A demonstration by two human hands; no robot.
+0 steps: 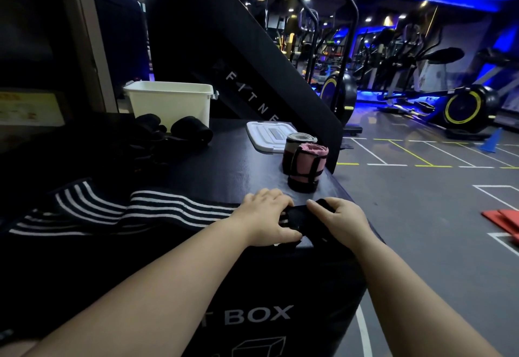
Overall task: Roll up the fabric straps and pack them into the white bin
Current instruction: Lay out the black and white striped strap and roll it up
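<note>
Reaching out over the black box (230, 160), your forearms run forward side by side and meet near its front right corner. Your left hand (266, 216) lies palm down, fingers curled over the strap's dark end, thumb tucked against its near side. Your right hand (341, 223) comes in from the other side, fingers wrapped round the same end, forefinger laid along its top. Between them you grip a small black bundle; how tightly it is wound cannot be told. The strap (174, 209) is black with thin white stripes along its length, and it trails left from your hands along the box's front edge, lying wavy with a fold partway. The white bin (168, 104) stands open at the far left of the box, well apart from your hands. A white lid (266, 136) lies flat further right. Two pink rolls (307, 165) stand upright just beyond your hands, and black rolls (192, 132) lie in front of the bin.
</note>
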